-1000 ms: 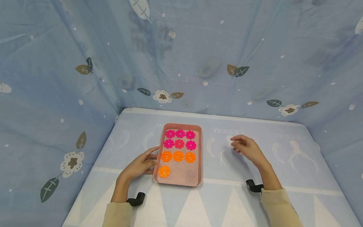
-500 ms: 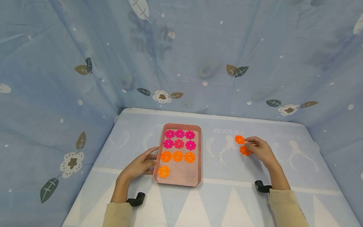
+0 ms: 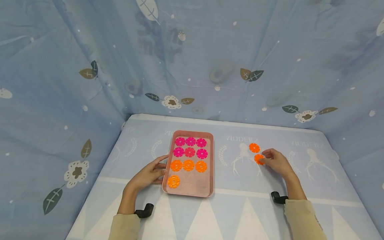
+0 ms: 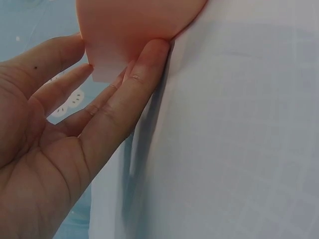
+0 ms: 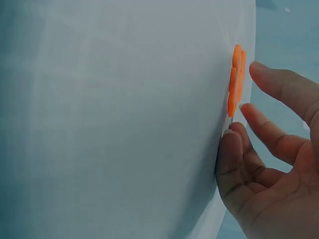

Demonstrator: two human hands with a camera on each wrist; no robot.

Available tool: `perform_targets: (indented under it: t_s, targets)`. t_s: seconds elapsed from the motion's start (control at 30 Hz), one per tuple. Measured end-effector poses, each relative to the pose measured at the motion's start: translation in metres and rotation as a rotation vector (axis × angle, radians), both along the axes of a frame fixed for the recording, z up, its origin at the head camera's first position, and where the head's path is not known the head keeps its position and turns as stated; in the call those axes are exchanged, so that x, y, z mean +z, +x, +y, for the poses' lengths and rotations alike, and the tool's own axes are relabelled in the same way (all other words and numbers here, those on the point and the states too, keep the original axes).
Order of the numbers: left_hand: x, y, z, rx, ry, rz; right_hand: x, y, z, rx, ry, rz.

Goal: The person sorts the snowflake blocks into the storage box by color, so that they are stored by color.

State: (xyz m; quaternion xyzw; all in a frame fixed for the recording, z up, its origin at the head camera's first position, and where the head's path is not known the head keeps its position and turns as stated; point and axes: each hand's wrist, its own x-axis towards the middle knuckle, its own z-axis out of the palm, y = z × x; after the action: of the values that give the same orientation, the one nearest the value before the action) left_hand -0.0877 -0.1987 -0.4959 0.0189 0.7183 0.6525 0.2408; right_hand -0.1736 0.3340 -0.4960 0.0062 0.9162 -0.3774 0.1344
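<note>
A pink tray (image 3: 196, 186) lies on the table, bearing rows of flower-shaped plastic discs. Magenta and red discs (image 3: 189, 152) fill its two far rows; orange discs (image 3: 188, 165) form the third row, and a single orange one sits at the near left. My left hand (image 3: 145, 175) touches the tray's left side with extended fingers, seen against its outer wall in the left wrist view. To the right, my right hand (image 3: 278, 163) is at a loose orange disc (image 3: 258, 158), thumb and fingers spread apart. Another orange disc (image 3: 254, 148) lies just beyond it.
A pale blue and white patterned cloth (image 3: 231, 213) covers the table. Blue fabric walls (image 3: 198, 60) rise behind and at both sides. Black wrist mounts (image 3: 279, 198) stick out inward from both forearms.
My right hand has drawn back to the right, its fingers now apart, and two orange discs show on the cloth where it was. The left hand and tray stay put.
</note>
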Motion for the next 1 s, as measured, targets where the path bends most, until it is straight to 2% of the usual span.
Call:
perform_targets:
  t_s: [0.17, 0.4, 0.63, 1.0]
  targets:
    - [-0.0002, 0.0003, -0.0003, 0.002, 0.008, -0.003, -0.0007, -0.0023, -0.0014, -0.003, 0.072, -0.029]
    - [0.0007, 0.0001, -0.0001, 0.001, 0.004, 0.0, 0.0038, -0.0037, -0.0019, 0.01, 0.094, -0.04]
    - [0.0013, 0.001, -0.0003, 0.0, 0.001, -0.001, 0.0065, -0.0031, 0.0015, -0.034, 0.033, -0.054]
    - [0.0017, 0.001, 0.0001, 0.003, -0.004, 0.0, 0.0027, -0.0034, 0.0003, -0.102, -0.1, -0.052]
